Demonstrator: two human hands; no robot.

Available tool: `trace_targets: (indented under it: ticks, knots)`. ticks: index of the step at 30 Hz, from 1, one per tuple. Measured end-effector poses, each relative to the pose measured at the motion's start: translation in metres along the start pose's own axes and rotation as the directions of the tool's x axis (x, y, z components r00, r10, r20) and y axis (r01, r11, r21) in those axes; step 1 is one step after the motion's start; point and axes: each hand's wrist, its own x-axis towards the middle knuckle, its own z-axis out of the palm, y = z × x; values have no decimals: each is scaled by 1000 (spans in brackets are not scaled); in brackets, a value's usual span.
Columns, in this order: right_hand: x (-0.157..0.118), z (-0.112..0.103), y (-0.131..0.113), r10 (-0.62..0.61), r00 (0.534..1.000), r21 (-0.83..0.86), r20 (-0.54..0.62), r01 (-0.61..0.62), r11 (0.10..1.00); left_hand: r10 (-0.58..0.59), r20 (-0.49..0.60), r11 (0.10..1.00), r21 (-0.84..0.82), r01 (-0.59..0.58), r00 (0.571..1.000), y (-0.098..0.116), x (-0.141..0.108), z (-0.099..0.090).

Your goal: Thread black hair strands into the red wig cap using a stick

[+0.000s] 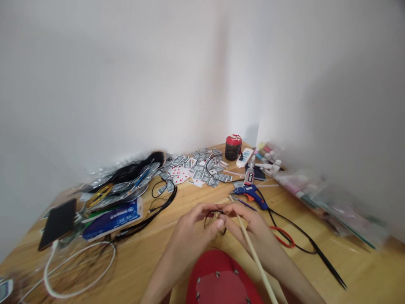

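Both hands meet near the middle of the table's front part. My left hand (196, 226) is closed, its thumb and fingers pinching a thin black cord (206, 217) bent into a small loop. My right hand (249, 226) is closed on the same loop from the other side. A long, cream-coloured stick (255, 255) runs out from between the right hand's fingers and slants down to the lower right. The fingertips partly hide the loop, so its ends cannot be made out. Beyond the right hand lies a blue glue gun (249, 192) with an orange trigger.
Cut playing cards (199, 169) lie scattered behind the hands. Left are a blue packet (114, 219), a dark tablet (58, 223) and a white cable (79, 291). Right are tweezers (329, 266), a red ring (291, 240) and plastic bags (335, 207). A red rounded thing (218, 278) sits below.
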Motion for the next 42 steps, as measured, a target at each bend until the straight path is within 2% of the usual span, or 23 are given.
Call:
trace_targets:
  ticks: [4, 11, 17, 20, 23, 27, 30, 36, 42]
  knots:
    - [4, -2, 3, 19, 998, 59, 58, -22, 998, 4, -40, 1000, 20, -4, 999, -4, 5, 2]
    - [9, -13, 10, 47, 983, 136, 175, -72, 988, 20, -19, 979, -202, -24, 1000, -9, 11, 3]
    - [7, -23, 0, 144, 969, 223, 201, -189, 956, -38, 50, 880, -472, 57, 998, -12, 12, 4]
    - [6, -27, -1, 127, 966, 247, 227, -183, 952, -85, 66, 825, -556, 107, 994, -8, 14, 5]
    - [7, -30, 2, 108, 971, 187, 214, -149, 971, -121, 61, 793, -594, 133, 991, -5, 14, 4]
    - [7, -36, 6, 104, 984, 168, 148, -128, 977, -165, 73, 818, -548, 178, 984, -4, 13, 0]
    - [8, -42, 9, 103, 989, 188, 104, -122, 975, -186, 82, 883, -423, 203, 979, -3, 10, -5]
    - [10, -62, 15, 121, 992, 198, -31, -112, 974, -144, 92, 971, -180, 159, 985, -1, 6, -22]
    - [12, -75, 23, 154, 974, 155, -166, -128, 980, -140, 37, 973, -178, 144, 990, -9, 5, -39]
